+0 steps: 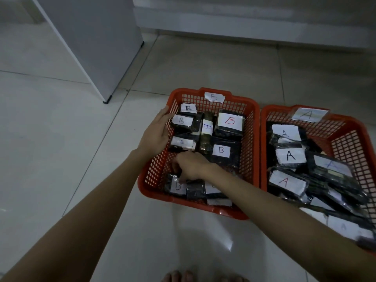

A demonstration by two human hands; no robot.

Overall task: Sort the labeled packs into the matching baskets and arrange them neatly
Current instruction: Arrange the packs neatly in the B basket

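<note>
Two orange baskets stand side by side on the floor. The left basket (251, 110) has a B tag (214, 97) and holds several dark packs with white B labels. The right basket (345, 127) has an A tag (309, 114) and holds several A packs (290, 156) lying loosely on one another. My left hand (156, 133) lies with straight fingers over the B basket's left wall, against the packs there. My right hand (191, 166) reaches into the front left of the B basket, its fingers curled on the top edge of a B pack (177, 187).
A white cabinet (97, 47) stands on the tiled floor behind and to the left of the baskets. A low white ledge (244, 23) runs along the back. My toes (183, 276) show at the bottom edge.
</note>
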